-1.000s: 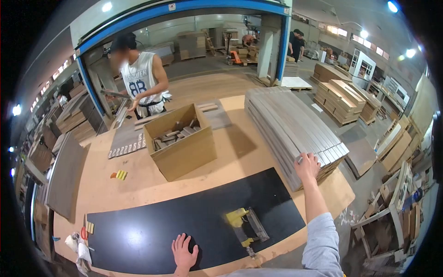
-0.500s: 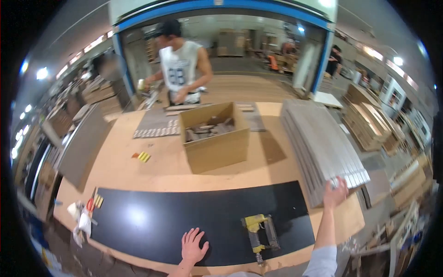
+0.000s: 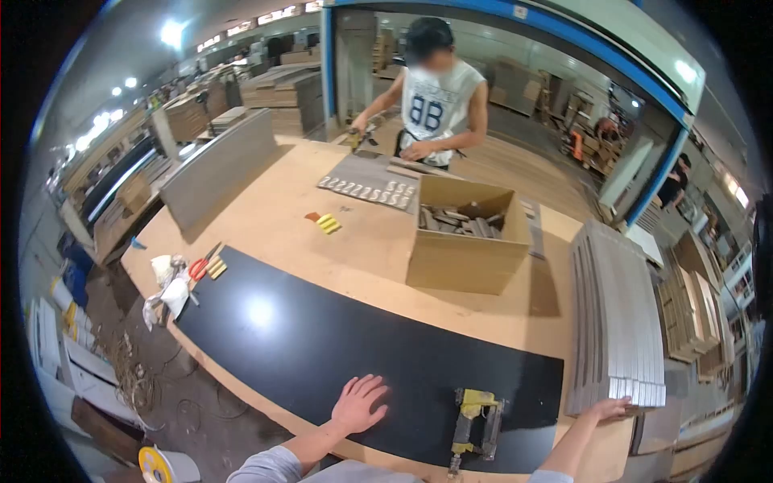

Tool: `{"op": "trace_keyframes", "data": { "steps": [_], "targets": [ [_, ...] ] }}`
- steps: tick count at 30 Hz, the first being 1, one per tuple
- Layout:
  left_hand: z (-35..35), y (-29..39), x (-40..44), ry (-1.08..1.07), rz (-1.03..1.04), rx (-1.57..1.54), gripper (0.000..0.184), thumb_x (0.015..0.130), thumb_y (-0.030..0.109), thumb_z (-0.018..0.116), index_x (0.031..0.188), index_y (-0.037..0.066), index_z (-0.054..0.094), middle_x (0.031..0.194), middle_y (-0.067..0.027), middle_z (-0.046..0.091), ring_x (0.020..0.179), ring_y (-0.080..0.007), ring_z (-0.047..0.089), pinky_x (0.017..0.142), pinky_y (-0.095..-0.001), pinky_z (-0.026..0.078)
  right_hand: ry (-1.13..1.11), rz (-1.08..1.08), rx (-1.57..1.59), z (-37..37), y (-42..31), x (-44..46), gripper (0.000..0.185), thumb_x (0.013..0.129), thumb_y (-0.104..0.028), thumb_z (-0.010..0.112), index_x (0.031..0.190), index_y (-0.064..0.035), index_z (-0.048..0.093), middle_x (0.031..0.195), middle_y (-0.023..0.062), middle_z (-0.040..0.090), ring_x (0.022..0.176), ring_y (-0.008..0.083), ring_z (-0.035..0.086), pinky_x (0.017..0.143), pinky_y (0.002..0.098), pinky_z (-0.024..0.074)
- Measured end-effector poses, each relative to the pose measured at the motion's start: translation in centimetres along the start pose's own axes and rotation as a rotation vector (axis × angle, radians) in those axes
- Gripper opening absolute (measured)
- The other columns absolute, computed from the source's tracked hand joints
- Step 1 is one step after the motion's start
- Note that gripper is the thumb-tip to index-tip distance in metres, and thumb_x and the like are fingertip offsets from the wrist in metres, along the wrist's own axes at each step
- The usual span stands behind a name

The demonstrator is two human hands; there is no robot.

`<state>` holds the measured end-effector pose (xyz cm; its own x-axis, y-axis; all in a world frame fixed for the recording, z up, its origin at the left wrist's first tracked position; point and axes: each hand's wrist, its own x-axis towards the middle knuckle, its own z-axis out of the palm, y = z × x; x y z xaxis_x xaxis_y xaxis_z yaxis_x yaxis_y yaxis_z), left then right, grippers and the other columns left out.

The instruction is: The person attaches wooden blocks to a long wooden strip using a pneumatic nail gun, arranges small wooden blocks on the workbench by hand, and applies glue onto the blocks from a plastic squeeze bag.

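My left hand [image 3: 360,404] lies open with fingers spread, palm down on a long glossy black panel [image 3: 346,334] near its front edge. To its right, a yellow and grey nail gun [image 3: 477,425] rests on the same panel. My right hand [image 3: 609,410] is at the near end of a stack of long grey boards [image 3: 616,314], fingers bent together against the lower end. The boards' near ends look pale and shiny. Which board the fingers grip is hard to see.
An open cardboard box [image 3: 463,262] of small wooden pieces stands on the table [image 3: 354,262]. Red-handled scissors [image 3: 201,264] and yellow strips [image 3: 328,224] lie to the left. A grey board [image 3: 217,173] stands upright at the left edge. Across the table, a person [image 3: 439,97] handles a tool.
The view has turned left, so everything sits further right. My right hand has shifted from the top of the boards' near end to its lower edge. My left hand remains on the panel.
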<state>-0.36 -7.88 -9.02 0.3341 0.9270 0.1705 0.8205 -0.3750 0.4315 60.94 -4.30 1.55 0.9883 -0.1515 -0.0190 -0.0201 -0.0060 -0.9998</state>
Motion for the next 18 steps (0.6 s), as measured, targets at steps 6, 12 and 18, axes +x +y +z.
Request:
{"op": "trace_keyframes", "data": {
  "steps": [6,12,18],
  "targets": [
    [-0.5,0.1,0.1,0.019,0.001,-0.032,0.054,0.095,0.042,0.07,0.143,0.017,0.063,0.155,-0.008,0.056,0.151,-0.0294,0.045,0.127,-0.0536,0.03,0.046,-0.322,0.06,-3.0,10.8,2.2,0.056,0.116,-0.036,0.04,0.162,-0.0035,0.041,0.155,0.0178,0.051,0.142,0.0292,0.052,0.117,0.0419,0.0423],
    [0.9,-0.9,0.1,0.012,0.02,-0.047,0.055,0.092,0.038,0.073,0.14,0.014,0.064,0.157,-0.0122,0.053,0.152,-0.0323,0.041,0.128,-0.0558,0.027,-0.476,-0.776,-0.168,-10.5,4.9,-27.4,0.064,0.095,-0.012,0.069,0.152,0.0042,0.044,0.155,0.0228,0.047,0.145,0.0398,0.043,0.125,0.0523,0.0293],
    [1.5,-2.4,-0.7,-0.046,0.119,-0.101,0.056,0.091,0.042,0.073,0.14,0.014,0.065,0.163,-0.0119,0.046,0.156,-0.0324,0.035,0.13,-0.0577,0.02,-1.131,-0.959,-0.257,-15.9,7.3,-45.6,0.061,0.088,-0.028,0.079,0.144,-0.0101,0.062,0.145,0.014,0.059,0.141,0.038,0.051,0.117,0.0528,0.0392]
  ]
}}
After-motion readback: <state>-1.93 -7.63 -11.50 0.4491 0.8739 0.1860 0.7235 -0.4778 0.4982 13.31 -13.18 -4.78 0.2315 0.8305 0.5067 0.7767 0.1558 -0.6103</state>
